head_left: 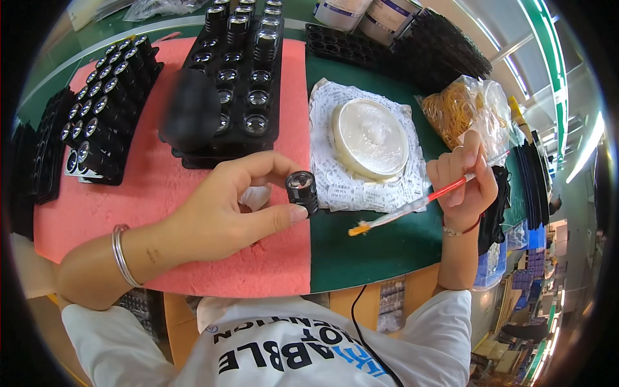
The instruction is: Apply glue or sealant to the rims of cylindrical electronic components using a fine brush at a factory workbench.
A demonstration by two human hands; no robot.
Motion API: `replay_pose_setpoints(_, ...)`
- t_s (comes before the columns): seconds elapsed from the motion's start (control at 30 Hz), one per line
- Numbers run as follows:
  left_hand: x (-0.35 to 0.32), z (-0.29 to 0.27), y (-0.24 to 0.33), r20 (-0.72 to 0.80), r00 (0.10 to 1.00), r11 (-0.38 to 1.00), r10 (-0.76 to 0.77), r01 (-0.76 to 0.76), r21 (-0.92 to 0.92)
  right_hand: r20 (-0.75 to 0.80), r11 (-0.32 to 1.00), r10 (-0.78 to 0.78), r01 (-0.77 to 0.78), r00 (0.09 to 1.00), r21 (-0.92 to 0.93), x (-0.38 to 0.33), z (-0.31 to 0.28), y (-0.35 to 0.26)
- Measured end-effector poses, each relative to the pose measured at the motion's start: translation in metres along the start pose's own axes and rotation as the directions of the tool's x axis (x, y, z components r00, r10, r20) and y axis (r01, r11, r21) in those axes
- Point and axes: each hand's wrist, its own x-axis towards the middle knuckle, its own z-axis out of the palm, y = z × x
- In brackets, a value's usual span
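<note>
My left hand (pixel 235 203) is closed, pinching a short black flashlight head (pixel 301 188) between thumb and forefinger, its round lens end tilted up. Some whitish material shows under the curled fingers. My right hand (pixel 463 177) grips a thin brush (pixel 419 202) with a red and clear handle. The brush's yellowish tip points left and down, apart from the flashlight head, over the green mat. Between and beyond my hands stands a round, shallow dish (pixel 340 138) of pale, glossy paste, resting on a sheet of printed white paper (pixel 325 106).
Black trays of upright flashlight parts stand on the pink foam sheet (pixel 284 258), one at the middle (pixel 184 158) and one at the left (pixel 106 164). A dark blurred patch covers part of the middle tray. A bag of rubber bands (pixel 454 109), dark trays (pixel 442 48) and cans (pixel 387 19) lie beyond.
</note>
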Motion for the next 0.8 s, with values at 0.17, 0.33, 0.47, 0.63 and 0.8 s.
replay_pose_setpoints(0.17, -0.0025, 0.001, 0.0034, 0.01, 1.0, 0.999, -0.017, 0.017, 0.031, -0.053, 0.994, -0.007, 0.013, 0.999, 0.107, -0.0015, 0.0011, -0.0011)
replay_pose_setpoints(0.33, -0.0009, 0.0005, 0.0027, 0.018, 0.999, 0.999, -0.035, 0.035, -0.026, -0.051, 0.998, -0.009, 0.012, 0.999, 0.056, -0.0015, 0.0042, 0.0023)
replay_pose_setpoints(0.47, -0.0005, 0.0002, 0.0047, 0.028, 0.997, 0.997, -0.074, 0.074, -0.031, -0.048, 0.999, -0.039, 0.038, 0.998, -0.036, -0.0034, 0.0043, 0.0035)
replay_pose_setpoints(0.63, 0.0002, -0.0012, 0.0007, 0.029, 0.999, 0.999, -0.022, 0.023, -0.038, -0.036, 0.996, -0.037, 0.034, 0.999, -0.084, -0.0042, 0.0069, 0.003)
replay_pose_setpoints(0.8, 0.0021, -0.0017, 0.0011, 0.028, 0.999, 0.999, -0.033, 0.033, -0.006, 0.011, 0.993, -0.038, 0.039, 0.999, -0.11, -0.0052, 0.0076, 0.0044)
